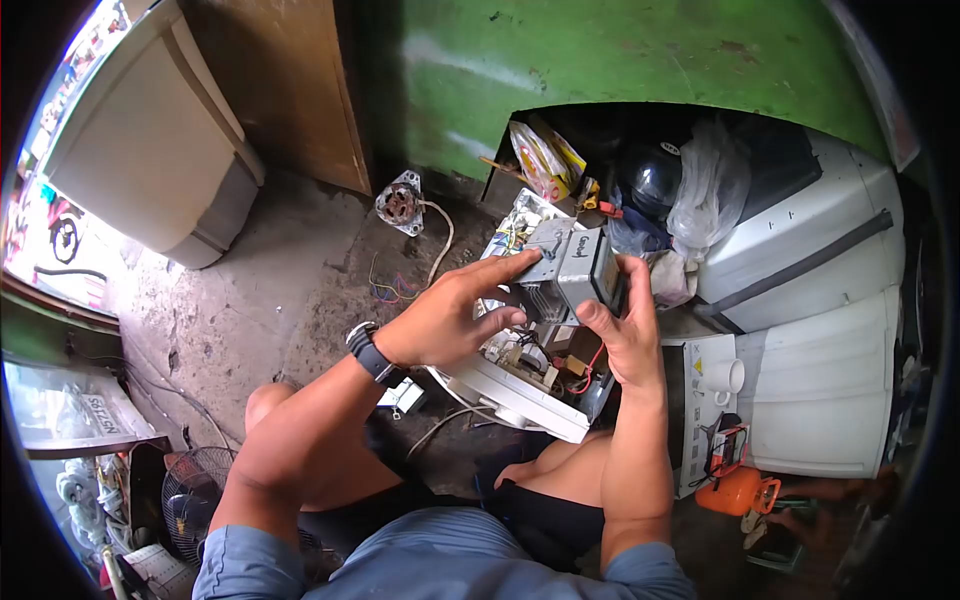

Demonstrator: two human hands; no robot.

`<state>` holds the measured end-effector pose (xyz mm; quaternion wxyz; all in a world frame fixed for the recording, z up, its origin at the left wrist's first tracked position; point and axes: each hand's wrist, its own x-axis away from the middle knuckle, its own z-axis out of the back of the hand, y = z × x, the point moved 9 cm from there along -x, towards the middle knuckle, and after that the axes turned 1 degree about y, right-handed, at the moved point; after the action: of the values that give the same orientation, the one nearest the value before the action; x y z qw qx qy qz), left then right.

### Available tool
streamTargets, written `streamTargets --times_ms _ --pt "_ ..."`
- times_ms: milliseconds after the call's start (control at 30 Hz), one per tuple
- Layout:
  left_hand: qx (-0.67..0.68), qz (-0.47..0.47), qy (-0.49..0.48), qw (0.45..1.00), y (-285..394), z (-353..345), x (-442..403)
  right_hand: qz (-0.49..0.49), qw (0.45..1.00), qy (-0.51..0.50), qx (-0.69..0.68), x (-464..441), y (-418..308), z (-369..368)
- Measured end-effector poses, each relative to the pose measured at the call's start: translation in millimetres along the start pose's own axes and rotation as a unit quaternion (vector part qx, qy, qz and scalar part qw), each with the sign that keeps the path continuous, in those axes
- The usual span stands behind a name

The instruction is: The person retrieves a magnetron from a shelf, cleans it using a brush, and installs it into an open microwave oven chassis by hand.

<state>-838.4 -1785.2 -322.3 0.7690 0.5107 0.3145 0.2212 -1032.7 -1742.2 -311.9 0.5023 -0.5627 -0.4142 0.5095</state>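
A boxy grey metal part [585, 265] with dark handwriting on it is between my two hands, above an opened white appliance casing [510, 395]. My left hand [460, 310] comes from the left, with its index finger stretched onto the part's top and its thumb apart near the part's lower left side. My right hand [630, 330] holds the right side, fingers behind and thumb in front. Inside the casing, below the part, are wires, a red lead [592, 368] and small components. The part's underside is partly hidden.
A motor [400, 203] with a cable lies on the floor ahead. Plastic bags [710, 185] and a black helmet [650, 175] are at the back right. A white mug [724, 376] and an orange canister [735, 492] are at right, a fan [195, 495] at lower left.
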Motion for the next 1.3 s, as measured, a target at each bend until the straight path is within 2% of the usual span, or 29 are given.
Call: streamTargets --times_ms 33,100,167,233,367,433,500,533,600,633,700,833,900,1133,1300 --pt "0.033 0.017 0.002 0.999 -5 2 1 -0.005 1.0 0.002 0.005 -4 -8 -4" --pt "0.056 0.034 -0.012 0.998 -12 3 1 -0.027 0.992 -0.036 0.116 -13 -12 -15" --pt "0.08 0.068 -0.017 0.994 -23 2 2 -0.041 0.988 -0.045 0.142 -20 -6 -11" --pt "0.101 0.068 -0.02 0.992 -35 0 2 -0.03 0.972 -0.094 0.215 -26 2 -11" --pt "0.12 0.104 -0.047 0.986 -50 -6 3 -0.023 0.971 -0.077 0.226 -30 5 -10" --pt "0.127 0.107 -0.053 0.985 -53 -4 3 -0.018 0.975 -0.061 0.211 -30 16 -11" --pt "0.023 0.1 -0.014 0.995 -53 4 3 -0.016 0.98 -0.042 0.196 -30 22 -8" --pt "0.026 0.103 -0.014 0.994 -51 4 4 -0.013 0.978 -0.048 0.204 -31 23 -8" --pt "-0.079 0.087 -0.031 0.993 -44 3 5 -0.011 0.975 -0.061 0.215 -30 26 -6" --pt "-0.078 0.09 -0.027 0.993 -48 2 6 -0.01 0.977 -0.058 0.205 -30 29 -5" --pt "-0.148 0.024 0.005 0.989 -44 2 7 -0.012 0.979 -0.058 0.194 -29 32 -3" --pt "-0.169 0.019 0.006 0.985 -41 -1 5 -0.004 0.976 -0.055 0.209 -27 29 -1" --pt "-0.184 0.047 0.001 0.982 -42 -1 7 0.007 0.974 -0.053 0.22 -25 27 1" --pt "-0.211 0.041 0.008 0.977 -44 -3 12 -0.028 0.995 -0.061 0.073 -23 34 9" --pt "-0.136 0.063 0.008 0.989 -40 -4 10 -0.041 0.996 -0.043 0.063 -24 39 10"
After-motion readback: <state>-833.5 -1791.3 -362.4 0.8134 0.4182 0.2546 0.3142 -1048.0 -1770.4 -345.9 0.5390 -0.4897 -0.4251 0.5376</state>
